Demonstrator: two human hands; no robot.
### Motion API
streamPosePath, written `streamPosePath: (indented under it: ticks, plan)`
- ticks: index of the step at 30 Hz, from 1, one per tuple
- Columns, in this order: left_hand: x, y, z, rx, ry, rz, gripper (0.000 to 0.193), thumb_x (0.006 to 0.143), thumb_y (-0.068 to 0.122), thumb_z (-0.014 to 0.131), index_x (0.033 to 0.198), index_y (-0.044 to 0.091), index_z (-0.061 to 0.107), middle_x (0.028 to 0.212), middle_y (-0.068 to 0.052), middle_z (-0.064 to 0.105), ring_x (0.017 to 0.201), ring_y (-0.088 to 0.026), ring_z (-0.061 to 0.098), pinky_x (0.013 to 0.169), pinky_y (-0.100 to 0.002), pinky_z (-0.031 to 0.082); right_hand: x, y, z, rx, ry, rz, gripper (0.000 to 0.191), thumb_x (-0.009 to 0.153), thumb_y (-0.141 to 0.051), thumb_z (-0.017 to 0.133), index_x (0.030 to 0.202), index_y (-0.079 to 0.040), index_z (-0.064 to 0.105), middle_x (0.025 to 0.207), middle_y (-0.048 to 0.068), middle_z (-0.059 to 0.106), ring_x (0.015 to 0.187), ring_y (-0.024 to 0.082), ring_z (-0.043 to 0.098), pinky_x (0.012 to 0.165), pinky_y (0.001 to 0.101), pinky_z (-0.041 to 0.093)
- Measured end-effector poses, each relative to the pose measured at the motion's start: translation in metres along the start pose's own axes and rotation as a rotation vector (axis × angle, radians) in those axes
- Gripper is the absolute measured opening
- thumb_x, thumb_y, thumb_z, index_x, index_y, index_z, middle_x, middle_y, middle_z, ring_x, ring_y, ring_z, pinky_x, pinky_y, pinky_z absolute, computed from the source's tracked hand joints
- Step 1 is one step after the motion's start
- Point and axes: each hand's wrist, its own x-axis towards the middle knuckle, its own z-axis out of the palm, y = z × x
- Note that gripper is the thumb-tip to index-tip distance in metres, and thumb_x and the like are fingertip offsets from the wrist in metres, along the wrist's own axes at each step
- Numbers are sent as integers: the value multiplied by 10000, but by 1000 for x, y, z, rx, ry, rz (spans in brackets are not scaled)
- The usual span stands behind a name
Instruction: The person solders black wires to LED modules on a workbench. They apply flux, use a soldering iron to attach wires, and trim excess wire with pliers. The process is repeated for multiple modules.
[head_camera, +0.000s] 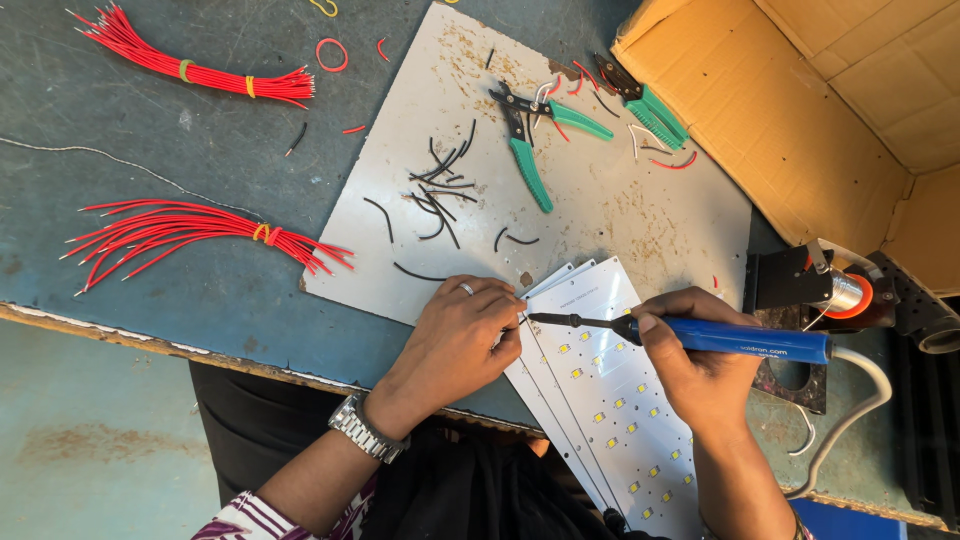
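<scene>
Pinching something hidden at the LED panel (610, 390) edge, left hand (455, 345); right hand (700, 370) clamped around soldering iron (700, 335).

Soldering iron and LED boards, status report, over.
Right hand in a closed grip on the blue soldering iron, tip at the top LED board edge. Left hand pinching there. Black wire scraps lie clear.

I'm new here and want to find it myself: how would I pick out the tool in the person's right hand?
Start at the big white sheet on the blue-grey bench, then drop to the stack of white LED boards at its near edge. The right hand holds a soldering iron across them, tip by the left hand. Unlike the green-handled cutters above, it has a blue pen-like handle and a white cord.
</scene>
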Motion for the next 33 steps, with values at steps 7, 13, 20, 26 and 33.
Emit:
streamPosePath:
  ticks: [7, 13, 20, 26, 33]
  plan:
    - [1, -1, 1, 9, -6, -1, 166, 803, 62, 689, 959, 14, 714, 988, -130, 759, 1046, -276, 700, 997, -462, 466, 0, -3, 0, 0, -24, -11, 65, 887, -41, 706, 921, 10, 726, 728, 27, 668, 625, 57, 574, 580, 199, 430]
    - [0, 1, 1, 27, -13, -2, 182, 802, 64, 685, 970, 5, 719, 999, -139, 759, 1046, -279, 699, 1007, -469, 463, -1, -4, 0, -13, -16, -10, 67, 883, -44, 717, 920, 11, 730, 705, 27, 653, 618, 60, 561, 579, 202, 429]
    - [0, 1, 1, 20, -5, 0, 178, 804, 67, 688, 967, 3, 716, 1000, -141, 760, 1046, -280, 700, 1004, -467, 464, -1, -2, -6, 1, 21, 16, 60, 897, -48, 722, 928, 3, 725, 716, 17, 641, 639, 58, 545, 591, 207, 420]
    - [0, 1, 2, 17, 9, -5, 180, 802, 62, 684, 970, 4, 715, 1015, -142, 762, 1031, -281, 701, 1001, -464, 467, -2, -1, -3, -3, 1, 22, 52, 894, -46, 726, 918, 1, 724, 710, 14, 639, 641, 58, 548, 594, 207, 428]
    - [0, 1, 1, 17, 0, -12, 181, 798, 67, 687, 965, 1, 713, 1007, -140, 760, 1020, -284, 702, 995, -462, 469, -2, -1, -8, 5, 28, 7, 70, 899, -55, 718, 935, 5, 722, 725, 12, 641, 642, 57, 543, 594, 205, 418]
